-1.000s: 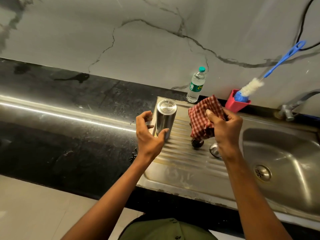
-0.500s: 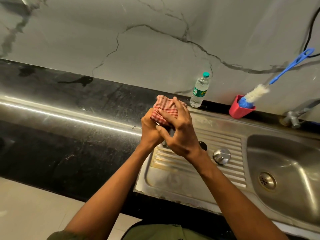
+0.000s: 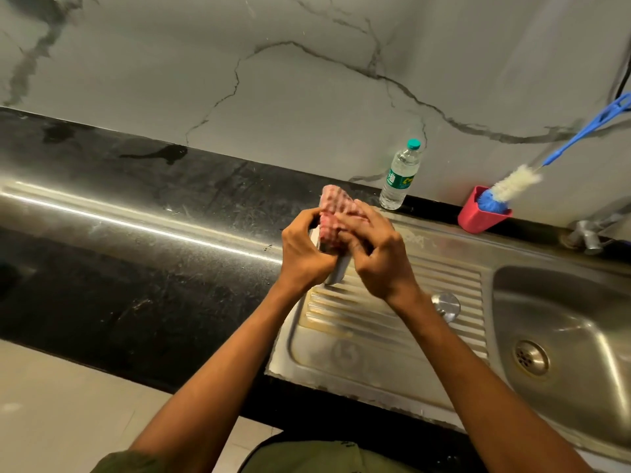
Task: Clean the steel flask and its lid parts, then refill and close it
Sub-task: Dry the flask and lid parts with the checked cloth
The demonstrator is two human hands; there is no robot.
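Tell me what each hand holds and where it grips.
Left hand grips the steel flask around its body. Right hand presses the checked cloth over the flask's upper end.

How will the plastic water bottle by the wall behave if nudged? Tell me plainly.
The water bottle stands tall and narrow, so it probably tips easily. It looks nearly full, so likely fairly heavy for its size. Once down, its round body would probably roll.

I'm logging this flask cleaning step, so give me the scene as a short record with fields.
left hand: left hand grips the steel flask
right hand: right hand presses the checked cloth over the flask's top
lid part: steel cap lies on the drainboard
behind: water bottle; bottle brush in red cup
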